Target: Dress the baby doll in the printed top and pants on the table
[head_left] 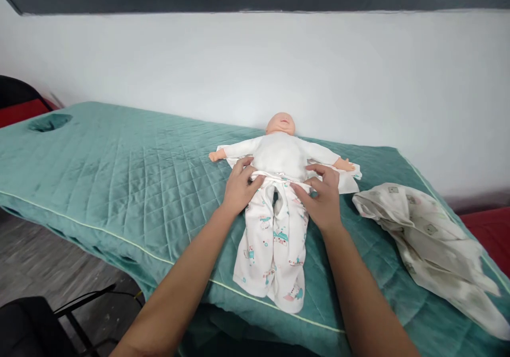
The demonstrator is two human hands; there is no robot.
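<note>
A baby doll (280, 152) lies on its back, head toward the wall, arms spread, in a white long-sleeved top. White printed baby pants (274, 235) cover its lower body, legs pointing at me. My left hand (241, 184) pinches the waistband at its left end, thumb and fingers closed on the cloth. At the other end of the waistband my right hand (322, 195) grips the fabric between thumb and fingers. A white printed cloth (349, 184) sticks out from under the doll's arms. The doll's feet are hidden inside the pants.
The doll rests on a quilted green bed cover (131, 187) with a hole at its far left. A crumpled pale patterned cloth (426, 240) lies at the right. Behind the bed stands a white wall (179, 65). A black chair part (32, 325) shows at lower left.
</note>
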